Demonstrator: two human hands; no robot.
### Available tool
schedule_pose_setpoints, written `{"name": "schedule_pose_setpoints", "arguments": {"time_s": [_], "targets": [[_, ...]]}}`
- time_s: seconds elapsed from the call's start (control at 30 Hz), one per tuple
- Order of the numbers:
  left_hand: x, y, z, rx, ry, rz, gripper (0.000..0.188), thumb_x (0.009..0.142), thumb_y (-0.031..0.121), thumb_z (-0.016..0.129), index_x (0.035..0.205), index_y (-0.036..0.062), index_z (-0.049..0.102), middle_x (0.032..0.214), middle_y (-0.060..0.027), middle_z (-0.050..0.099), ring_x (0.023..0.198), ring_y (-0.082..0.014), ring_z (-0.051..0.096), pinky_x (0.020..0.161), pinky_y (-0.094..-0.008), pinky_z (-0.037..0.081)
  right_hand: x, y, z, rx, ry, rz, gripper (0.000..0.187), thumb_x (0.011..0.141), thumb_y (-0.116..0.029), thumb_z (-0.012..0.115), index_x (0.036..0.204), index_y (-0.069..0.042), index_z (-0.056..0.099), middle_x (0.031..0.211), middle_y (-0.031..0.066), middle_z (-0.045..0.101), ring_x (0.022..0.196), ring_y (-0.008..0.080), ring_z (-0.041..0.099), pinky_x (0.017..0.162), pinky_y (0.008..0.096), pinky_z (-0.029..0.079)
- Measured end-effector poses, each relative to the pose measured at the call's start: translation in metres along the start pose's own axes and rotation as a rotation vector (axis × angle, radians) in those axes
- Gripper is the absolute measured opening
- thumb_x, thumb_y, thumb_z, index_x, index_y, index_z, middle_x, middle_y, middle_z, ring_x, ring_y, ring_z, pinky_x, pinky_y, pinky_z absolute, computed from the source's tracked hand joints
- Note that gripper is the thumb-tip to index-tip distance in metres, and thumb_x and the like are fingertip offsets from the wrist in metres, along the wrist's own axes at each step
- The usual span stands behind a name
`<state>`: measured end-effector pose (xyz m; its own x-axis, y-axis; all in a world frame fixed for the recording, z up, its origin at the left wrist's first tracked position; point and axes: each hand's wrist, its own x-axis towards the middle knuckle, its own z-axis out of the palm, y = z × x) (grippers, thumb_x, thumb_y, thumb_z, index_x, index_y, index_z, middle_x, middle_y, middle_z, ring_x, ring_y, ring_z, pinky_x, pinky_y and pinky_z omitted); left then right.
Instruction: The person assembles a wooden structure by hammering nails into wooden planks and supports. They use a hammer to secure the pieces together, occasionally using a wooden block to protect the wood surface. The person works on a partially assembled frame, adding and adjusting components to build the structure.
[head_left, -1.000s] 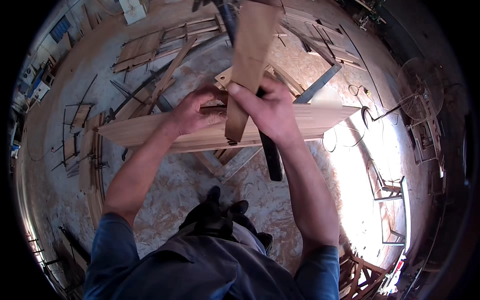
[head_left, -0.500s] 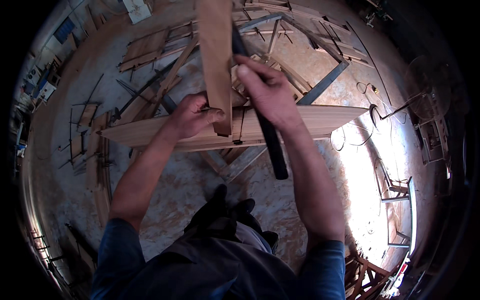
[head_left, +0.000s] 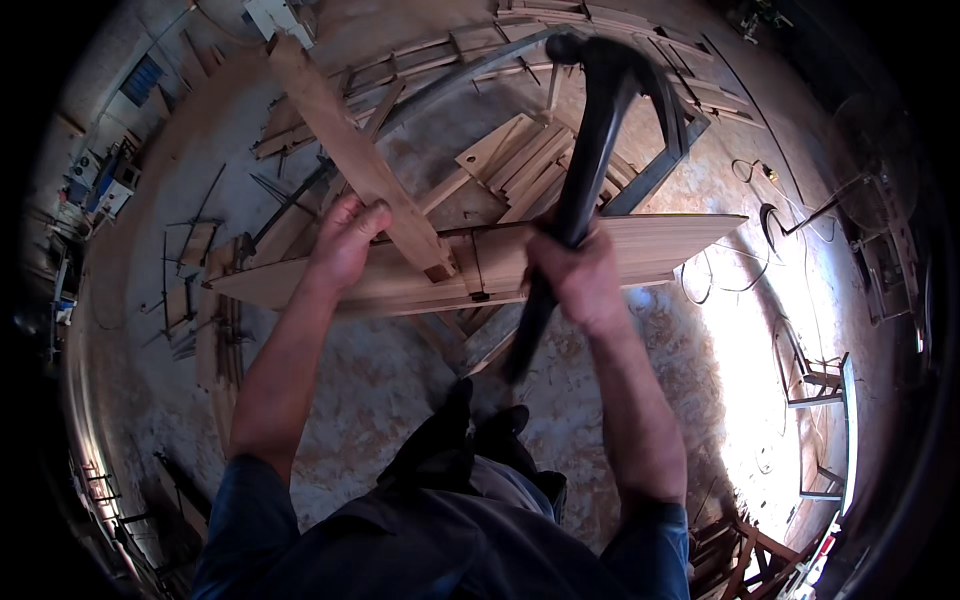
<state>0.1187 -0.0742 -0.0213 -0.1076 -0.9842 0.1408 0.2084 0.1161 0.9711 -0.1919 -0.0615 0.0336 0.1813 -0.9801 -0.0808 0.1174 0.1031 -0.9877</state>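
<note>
My right hand is wrapped round the dark handle of a claw hammer, its head raised at the far end. In my left hand is a wooden board, gripped along its left edge. The board slants from the far left, and its lower end is over a long wooden panel. Whether that end touches the panel, I cannot tell. The panel spans crosswise in front of me, with a dark line across its middle beside the board's end.
Beyond the panel, several wooden pieces lie within a grey metal frame. Clamps and planks are on the floor at the left. A cable and a bright patch of sunlight lie to the right, near a standing fan.
The board has tilted, its far end swinging left. My left hand has shifted left along with it. The hammer has come up into full view, its head now far right of the board.
</note>
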Motion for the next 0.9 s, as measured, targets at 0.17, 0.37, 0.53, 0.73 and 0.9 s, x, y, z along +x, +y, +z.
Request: {"name": "schedule_pose_setpoints", "arguments": {"time_s": [0.17, 0.37, 0.53, 0.73, 0.9], "targets": [[0.001, 0.005, -0.002, -0.16, -0.075, 0.016, 0.031, 0.099, 0.018, 0.058, 0.125, 0.0009, 0.056, 0.115, -0.0052, 0.064, 0.105, -0.0146, 0.06, 0.095, -0.0326, 0.047, -0.015, 0.04, 0.043, 0.121, -0.078, -0.162, 0.019, 0.089, -0.002, 0.064, 0.108, -0.006, 0.066, 0.076, -0.0041, 0.056, 0.062, 0.0043, 0.05, 0.055, 0.023, 0.042], [-0.009, 0.015, 0.013, -0.079, -0.053, 0.01, 0.027, 0.099, 0.017, 0.056, 0.121, 0.0011, 0.058, 0.108, -0.0007, 0.064, 0.098, -0.0083, 0.057, 0.091, -0.0282, 0.045, -0.007, 0.057, 0.064, 0.157, -0.125, -0.185, 0.017, 0.089, -0.005, 0.07, 0.103, -0.005, 0.061, 0.075, -0.0004, 0.06, 0.058, 0.0058, 0.054, 0.052, 0.0235, 0.046], [-0.01, 0.011, 0.015, -0.067, 0.0, 0.011, 0.027, 0.098, 0.017, 0.059, 0.122, 0.0035, 0.058, 0.109, -0.0008, 0.063, 0.098, -0.0081, 0.057, 0.09, -0.0295, 0.046, -0.025, 0.054, 0.032, -0.078, -0.009, -0.132, 0.018, 0.087, -0.006, 0.07, 0.103, -0.003, 0.062, 0.072, -0.0014, 0.058, 0.061, 0.0072, 0.054, 0.055, 0.0247, 0.044], [-0.009, 0.003, 0.028, 0.057, 0.007, 0.108, 0.025, 0.099, 0.02, 0.062, 0.117, 0.0032, 0.058, 0.104, 0.0007, 0.061, 0.096, -0.0075, 0.056, 0.087, -0.027, 0.048, -0.042, 0.028, -0.04, -0.582, 0.182, -0.113, 0.017, 0.086, -0.015, 0.071, 0.095, -0.002, 0.063, 0.066, 0.0109, 0.059, 0.06, 0.0152, 0.056, 0.061, 0.0336, 0.048], [-0.002, 0.016, 0.058, 0.197, 0.121, 0.061, 0.022, 0.1, 0.022, 0.06, 0.113, 0.0034, 0.058, 0.099, 0.0005, 0.06, 0.094, -0.0075, 0.056, 0.086, -0.0267, 0.049, -0.019, 0.006, -0.054, -0.842, 0.256, -0.446, 0.021, 0.082, -0.018, 0.072, 0.085, 0.001, 0.063, 0.067, 0.0178, 0.059, 0.066, 0.0335, 0.059, 0.071, 0.0431, 0.049]]}}
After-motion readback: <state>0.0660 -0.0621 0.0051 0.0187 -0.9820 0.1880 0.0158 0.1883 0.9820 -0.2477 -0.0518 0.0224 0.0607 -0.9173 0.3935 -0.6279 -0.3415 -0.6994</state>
